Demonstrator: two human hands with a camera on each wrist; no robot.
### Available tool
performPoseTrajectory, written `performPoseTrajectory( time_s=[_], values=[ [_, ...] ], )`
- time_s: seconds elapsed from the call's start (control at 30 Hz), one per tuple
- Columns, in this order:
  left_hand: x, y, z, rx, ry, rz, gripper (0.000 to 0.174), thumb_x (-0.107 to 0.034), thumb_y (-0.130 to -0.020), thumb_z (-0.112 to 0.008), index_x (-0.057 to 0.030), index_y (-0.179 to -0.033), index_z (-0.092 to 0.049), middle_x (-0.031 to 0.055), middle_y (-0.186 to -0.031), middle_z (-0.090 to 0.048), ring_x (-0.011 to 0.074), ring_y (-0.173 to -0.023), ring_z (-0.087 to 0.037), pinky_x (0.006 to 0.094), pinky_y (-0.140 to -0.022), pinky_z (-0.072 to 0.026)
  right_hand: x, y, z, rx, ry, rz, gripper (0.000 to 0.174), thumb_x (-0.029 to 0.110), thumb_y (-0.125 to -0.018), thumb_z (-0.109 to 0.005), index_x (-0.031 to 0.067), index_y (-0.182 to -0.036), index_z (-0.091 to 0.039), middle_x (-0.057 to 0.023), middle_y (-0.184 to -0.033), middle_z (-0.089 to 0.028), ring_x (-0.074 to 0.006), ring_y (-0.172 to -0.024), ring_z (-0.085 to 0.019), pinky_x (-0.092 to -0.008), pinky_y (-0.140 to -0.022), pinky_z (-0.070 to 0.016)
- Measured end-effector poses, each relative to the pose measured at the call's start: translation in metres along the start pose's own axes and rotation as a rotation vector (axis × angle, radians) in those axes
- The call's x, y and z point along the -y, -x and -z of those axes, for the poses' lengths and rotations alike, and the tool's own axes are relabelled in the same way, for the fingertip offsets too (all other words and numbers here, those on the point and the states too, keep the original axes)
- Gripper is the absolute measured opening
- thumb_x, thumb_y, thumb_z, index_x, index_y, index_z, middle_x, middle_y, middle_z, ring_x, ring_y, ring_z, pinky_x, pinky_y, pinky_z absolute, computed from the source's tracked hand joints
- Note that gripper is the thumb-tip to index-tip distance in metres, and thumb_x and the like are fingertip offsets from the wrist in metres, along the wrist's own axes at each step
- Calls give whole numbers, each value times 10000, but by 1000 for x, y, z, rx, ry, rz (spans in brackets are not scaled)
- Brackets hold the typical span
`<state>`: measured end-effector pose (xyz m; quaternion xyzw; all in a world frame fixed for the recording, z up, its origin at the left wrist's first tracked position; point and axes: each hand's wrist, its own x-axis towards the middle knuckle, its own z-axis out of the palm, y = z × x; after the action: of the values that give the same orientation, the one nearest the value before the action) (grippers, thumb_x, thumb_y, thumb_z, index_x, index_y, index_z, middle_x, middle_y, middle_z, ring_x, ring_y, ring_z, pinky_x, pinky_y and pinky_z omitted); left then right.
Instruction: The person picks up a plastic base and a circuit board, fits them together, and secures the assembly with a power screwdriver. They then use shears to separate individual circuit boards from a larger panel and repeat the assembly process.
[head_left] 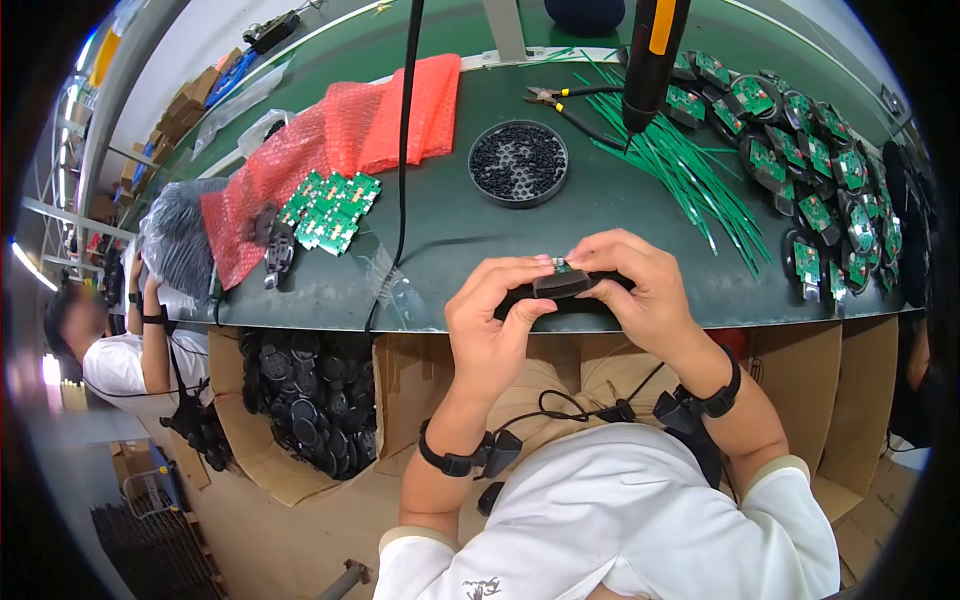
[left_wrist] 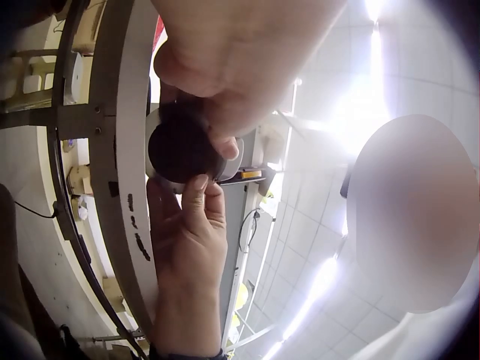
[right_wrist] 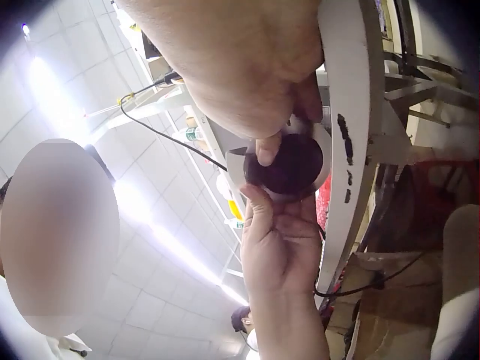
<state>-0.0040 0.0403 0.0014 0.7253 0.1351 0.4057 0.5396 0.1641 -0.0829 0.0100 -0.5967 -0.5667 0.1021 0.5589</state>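
Both hands hold one dark rounded housing (head_left: 562, 284) at the table's front edge. The left hand (head_left: 492, 312) grips its left side, thumb below and fingers on top; the right hand (head_left: 640, 290) pinches its right side, fingertips at a small part on the upper side. Seen from the left wrist, the housing (left_wrist: 184, 146) shows a round black underside between the left hand (left_wrist: 240, 60) and the right hand (left_wrist: 191, 247). The right wrist view shows the same dark disc (right_wrist: 296, 165), with the right hand (right_wrist: 240, 67) above and the left hand (right_wrist: 281, 255) below.
On the green table (head_left: 440, 290) are a dish of small black parts (head_left: 518, 163), green circuit boards (head_left: 332, 210), red bubble wrap (head_left: 350, 125), green strips (head_left: 690, 185), pliers (head_left: 570, 105) and piled housings (head_left: 815, 160). A screwdriver (head_left: 655, 60) hangs above. Below stands a box of black discs (head_left: 310, 400).
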Motion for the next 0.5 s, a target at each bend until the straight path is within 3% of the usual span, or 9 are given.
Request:
performPoseTrajectory(
  time_s=[0.17, 0.27, 0.33, 0.4, 0.5],
  values=[
    [7, -11, 3, 19, -124, -129, 273, -20, -794, -821, -19, -1063, -773, 121, -1115, -743, 275, -1070, -704, 369, -931, -568, 4, -10, 6, -4, 141, 76, 280, -57, -768, -773, 8, -1032, -702, -122, -1087, -721, -308, -940, -717, -378, -790, -583],
    [2, -10, 5, 37, -283, -42, 314, 23, -797, -802, -51, -1102, -784, 117, -1160, -707, 259, -1088, -698, 369, -952, -547, 2, -13, 15, 56, 260, 86, 309, -37, -746, -790, 35, -1036, -712, -94, -1097, -707, -304, -949, -711, -378, -779, -584],
    [-4, -2, 4, 123, -425, 20, 375, 36, -748, -821, -102, -1096, -796, 112, -1151, -693, 271, -1083, -691, 371, -904, -561, 5, -12, 22, 173, 415, 134, 309, 1, -741, -805, 57, -1032, -718, -74, -1096, -696, -298, -975, -704, -376, -779, -587],
    [-4, 6, 3, 121, -495, -40, 427, 37, -724, -826, -123, -1118, -794, 108, -1160, -695, 290, -1074, -687, 390, -888, -573, 12, -13, 29, 262, 493, 156, 291, 37, -752, -807, 69, -1029, -723, -73, -1117, -686, -287, -1026, -695, -375, -795, -595],
    [-8, 12, 3, 209, -688, -117, 491, -120, -704, -878, -138, -1184, -772, 87, -1218, -703, 312, -1095, -688, 423, -913, -582, 15, -13, 34, 361, 577, 207, 282, 72, -773, -808, 78, -1045, -730, -87, -1161, -672, -282, -1083, -678, -392, -817, -603]
  ],
)
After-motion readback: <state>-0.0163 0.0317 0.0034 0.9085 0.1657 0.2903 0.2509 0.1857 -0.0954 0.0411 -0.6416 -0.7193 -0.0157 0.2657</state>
